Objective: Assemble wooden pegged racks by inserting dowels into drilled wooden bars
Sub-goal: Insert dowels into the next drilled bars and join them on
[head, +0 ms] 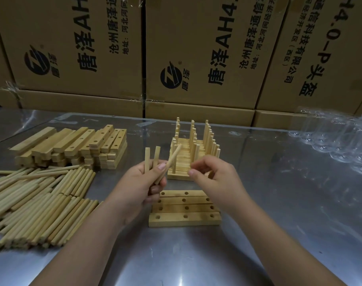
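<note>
Left hand (143, 182) above near-centre desk (176, 254), fingers (155, 189) curled round three dowels (147, 159), two upright, one tilted right. Right hand (215, 176) just beside, fingers loosely curled, pinching nothing. Four drilled bars (184, 215) lie side by side below hands, holes empty. Pegged racks (193, 149) behind. Loose dowel pile (41, 199) near left, bar stack (72, 147) far left. Cardboard boxes (196, 48) along far edge, taped shut, contents hidden.

Near and right the shiny metal counter (279, 213) lies open; pale wooden dowels (37, 195) crowd the left; pegged wooden racks (193, 145) and brown cardboard boxes (196, 58) block the far side.
</note>
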